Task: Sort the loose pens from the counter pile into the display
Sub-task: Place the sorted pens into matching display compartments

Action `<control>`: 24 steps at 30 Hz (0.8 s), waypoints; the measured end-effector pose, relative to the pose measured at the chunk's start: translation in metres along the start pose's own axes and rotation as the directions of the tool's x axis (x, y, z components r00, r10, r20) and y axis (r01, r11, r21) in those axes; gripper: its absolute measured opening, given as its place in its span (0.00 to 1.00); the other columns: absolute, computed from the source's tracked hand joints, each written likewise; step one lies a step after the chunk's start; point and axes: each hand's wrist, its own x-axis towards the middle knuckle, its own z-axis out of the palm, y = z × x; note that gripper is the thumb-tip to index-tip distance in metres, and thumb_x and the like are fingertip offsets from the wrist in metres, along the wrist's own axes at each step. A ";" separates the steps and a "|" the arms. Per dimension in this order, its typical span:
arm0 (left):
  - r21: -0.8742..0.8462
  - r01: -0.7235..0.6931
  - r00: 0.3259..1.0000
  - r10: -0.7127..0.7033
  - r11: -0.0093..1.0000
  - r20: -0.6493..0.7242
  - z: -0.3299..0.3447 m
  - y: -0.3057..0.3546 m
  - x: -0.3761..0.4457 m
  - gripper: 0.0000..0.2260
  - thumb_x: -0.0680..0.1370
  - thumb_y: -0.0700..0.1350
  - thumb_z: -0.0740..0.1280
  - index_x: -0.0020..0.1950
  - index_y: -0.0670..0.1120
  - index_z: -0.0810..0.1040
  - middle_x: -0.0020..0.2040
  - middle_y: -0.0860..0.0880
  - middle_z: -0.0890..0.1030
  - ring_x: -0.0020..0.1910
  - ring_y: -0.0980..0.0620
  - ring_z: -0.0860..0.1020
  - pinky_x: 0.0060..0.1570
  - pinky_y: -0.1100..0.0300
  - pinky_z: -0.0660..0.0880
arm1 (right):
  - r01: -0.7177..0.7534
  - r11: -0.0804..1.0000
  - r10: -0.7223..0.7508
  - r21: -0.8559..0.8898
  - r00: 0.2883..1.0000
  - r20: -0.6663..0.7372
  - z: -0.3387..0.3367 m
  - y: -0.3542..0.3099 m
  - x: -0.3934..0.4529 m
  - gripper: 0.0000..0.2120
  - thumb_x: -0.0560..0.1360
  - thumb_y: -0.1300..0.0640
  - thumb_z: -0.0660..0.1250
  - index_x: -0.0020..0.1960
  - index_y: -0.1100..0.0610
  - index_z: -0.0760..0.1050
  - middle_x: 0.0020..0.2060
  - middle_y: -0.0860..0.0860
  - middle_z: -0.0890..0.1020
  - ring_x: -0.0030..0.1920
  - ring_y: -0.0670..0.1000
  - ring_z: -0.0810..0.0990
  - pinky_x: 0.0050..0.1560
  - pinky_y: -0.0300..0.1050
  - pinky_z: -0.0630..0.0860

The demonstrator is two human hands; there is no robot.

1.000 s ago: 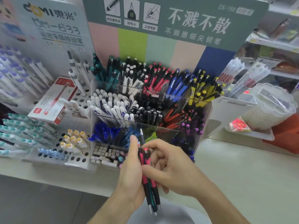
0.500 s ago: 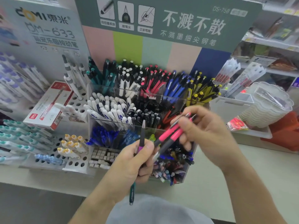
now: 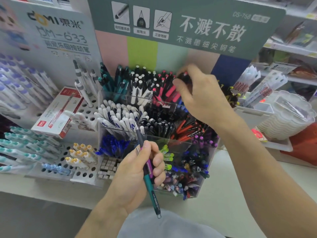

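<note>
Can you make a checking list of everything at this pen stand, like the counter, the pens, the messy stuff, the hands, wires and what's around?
Surface: pale counter, display on it.
Job's things: clear display, pens sorted by colour; teal pen and purple pen in left hand.
Clutter: red-and-white box lying on the white rack.
Grippers: left hand grips the two pens; right hand reaches over the pink pens, fingers curled round something dark, blurred.
Cables: nothing seen.
Surroundings: green sign behind; shelves at right.
</note>
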 end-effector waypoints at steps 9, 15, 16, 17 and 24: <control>-0.093 0.025 1.000 -0.026 0.995 -0.013 0.002 0.002 0.002 0.11 0.83 0.48 0.58 0.47 0.42 0.72 0.34 0.46 0.68 0.28 0.51 0.66 0.24 0.60 0.68 | 0.123 0.982 -0.151 -0.144 0.968 -0.199 0.033 -0.009 -0.012 0.15 0.78 0.62 0.69 0.64 0.63 0.76 0.53 0.57 0.81 0.51 0.57 0.78 0.56 0.45 0.71; -0.104 -0.015 1.000 0.013 0.994 -0.024 0.006 0.002 0.002 0.12 0.82 0.49 0.57 0.47 0.42 0.72 0.34 0.46 0.69 0.28 0.51 0.67 0.26 0.59 0.70 | 0.057 0.941 -0.111 -0.334 0.983 -0.145 0.031 -0.009 -0.027 0.21 0.79 0.54 0.68 0.69 0.60 0.75 0.63 0.59 0.76 0.60 0.62 0.72 0.66 0.55 0.70; -0.102 -0.042 0.998 0.038 0.994 -0.041 0.005 0.003 0.002 0.12 0.82 0.49 0.58 0.46 0.42 0.72 0.34 0.46 0.69 0.29 0.50 0.67 0.27 0.59 0.71 | 0.074 0.955 -0.111 -0.287 0.987 -0.115 0.027 -0.016 -0.038 0.22 0.79 0.54 0.68 0.71 0.60 0.74 0.66 0.59 0.74 0.63 0.62 0.71 0.69 0.53 0.68; -0.096 -0.074 0.996 0.068 0.993 -0.059 0.005 0.004 0.002 0.12 0.82 0.49 0.58 0.45 0.43 0.73 0.34 0.46 0.69 0.30 0.50 0.68 0.28 0.59 0.71 | 0.098 0.974 -0.125 -0.202 0.985 -0.122 0.024 -0.025 -0.053 0.21 0.80 0.56 0.68 0.71 0.61 0.74 0.67 0.59 0.74 0.64 0.60 0.71 0.70 0.51 0.68; -0.036 -0.302 0.938 0.290 0.953 -0.190 0.010 0.005 0.004 0.14 0.82 0.52 0.56 0.43 0.45 0.74 0.35 0.49 0.72 0.35 0.52 0.71 0.42 0.59 0.73 | -0.549 0.693 0.288 0.467 0.805 0.519 0.026 -0.056 -0.136 0.12 0.75 0.52 0.75 0.55 0.47 0.74 0.39 0.49 0.86 0.38 0.51 0.83 0.41 0.45 0.80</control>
